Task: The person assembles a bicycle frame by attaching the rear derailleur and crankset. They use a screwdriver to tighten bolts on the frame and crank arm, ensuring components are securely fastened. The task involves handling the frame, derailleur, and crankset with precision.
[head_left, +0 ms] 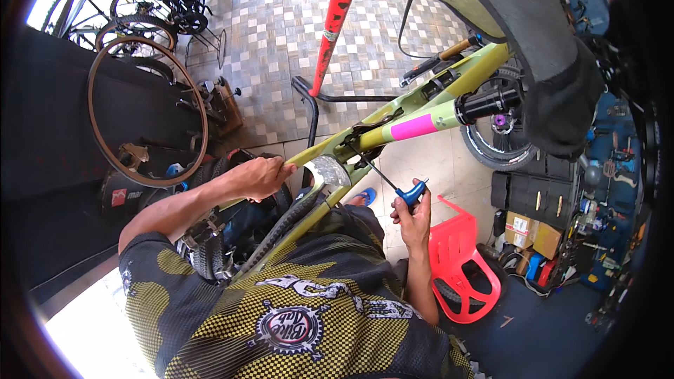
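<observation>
An olive-green bike frame (pixel 414 102) with a pink patch runs slantwise in front of me. My left hand (pixel 261 177) is closed round its near-left part, next to a scuffed silver-grey piece (pixel 327 170) above the tyre. Between the fingers of my right hand (pixel 413 212) is a hex key (pixel 410 194) with a blue handle. Its dark shaft slants up and left to the joint in the middle of the frame, where the tip is hidden. Below the frame, a knobbly black tyre (pixel 281 228) lies close against my body.
A red stand post (pixel 335 28) rises beyond the frame. Bare rim (pixel 91 109) and several bikes (pixel 144 7) are at left. A red plastic chair (pixel 460 267) stands right of my right arm, near cardboard boxes (pixel 521 230) and a tool wall (pixel 618 147). Dark cloth (pixel 554 77) hangs at upper right.
</observation>
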